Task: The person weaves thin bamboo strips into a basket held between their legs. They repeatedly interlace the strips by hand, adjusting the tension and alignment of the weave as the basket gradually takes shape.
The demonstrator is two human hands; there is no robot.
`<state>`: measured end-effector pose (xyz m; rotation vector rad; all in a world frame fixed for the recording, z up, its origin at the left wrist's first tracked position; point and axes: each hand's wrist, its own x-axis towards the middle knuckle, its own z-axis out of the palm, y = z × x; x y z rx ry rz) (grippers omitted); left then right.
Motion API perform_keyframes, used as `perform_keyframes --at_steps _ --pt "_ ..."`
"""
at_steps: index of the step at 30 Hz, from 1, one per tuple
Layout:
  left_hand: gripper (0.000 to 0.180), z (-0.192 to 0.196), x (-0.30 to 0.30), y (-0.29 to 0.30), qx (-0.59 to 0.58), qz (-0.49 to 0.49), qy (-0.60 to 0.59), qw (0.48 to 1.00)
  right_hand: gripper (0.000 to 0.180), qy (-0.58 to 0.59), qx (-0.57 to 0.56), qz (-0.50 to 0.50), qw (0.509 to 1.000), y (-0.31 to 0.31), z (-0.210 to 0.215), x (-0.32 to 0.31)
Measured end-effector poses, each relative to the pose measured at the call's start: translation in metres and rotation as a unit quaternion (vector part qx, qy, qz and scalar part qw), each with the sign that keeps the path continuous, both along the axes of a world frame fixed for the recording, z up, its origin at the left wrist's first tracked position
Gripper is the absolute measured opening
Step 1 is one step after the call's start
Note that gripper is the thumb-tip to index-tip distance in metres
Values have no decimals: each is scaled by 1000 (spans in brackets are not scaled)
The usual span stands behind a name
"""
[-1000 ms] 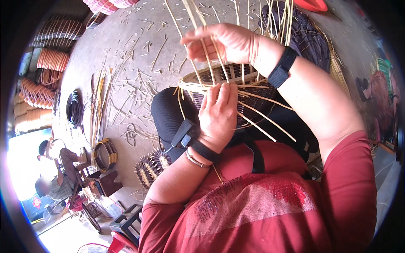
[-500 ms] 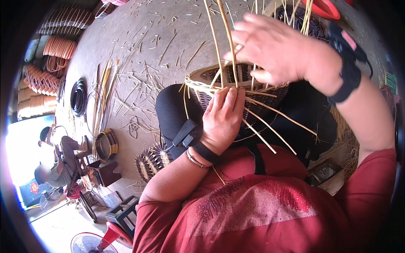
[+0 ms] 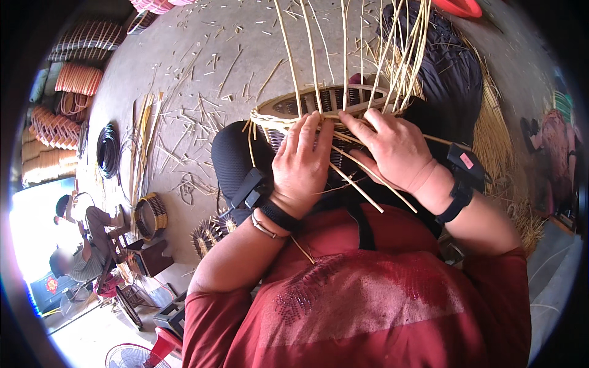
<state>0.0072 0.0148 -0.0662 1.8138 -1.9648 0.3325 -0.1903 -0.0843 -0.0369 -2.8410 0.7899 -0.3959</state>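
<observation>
The half-woven rattan basket [image 3: 331, 107] on the person's lap has its base and lower wall woven, but the long upright stakes [image 3: 343, 43] stand loose above the rim, so I judge much wall weaving remains. The left hand [image 3: 302, 165] presses flat, fingers together, on the near rim; the right hand [image 3: 392, 150] beside it pinches a thin cane strand [image 3: 368, 196].

A weaver in a short-sleeved red top [image 3: 368, 306], dark trousers [image 3: 236, 161], black wrist devices [image 3: 463, 178] on both arms and a thin bracelet [image 3: 265, 227].
</observation>
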Motion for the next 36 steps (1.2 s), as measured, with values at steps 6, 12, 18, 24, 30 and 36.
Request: perform_keyframes --at_steps 6,12,18,24,30,36 --pt "26 0 10 3 1 -28 26 999 64 14 189 -61 980 26 -6 10" --pt "63 87 63 -32 388 -181 116 896 58 -16 117 -28 993 9 -19 8" --pt "23 74 57 -71 309 -199 42 929 56 -56 117 -30 991 17 -28 -1" --pt "14 70 52 -90 376 -164 25 912 50 5 143 37 989 -2 1 -5" --pt "14 71 52 -104 406 -170 2 898 27 -96 94 277 952 11 45 11" --pt "17 71 55 -107 413 -178 -1 893 23 -270 253 72 926 0 27 12"
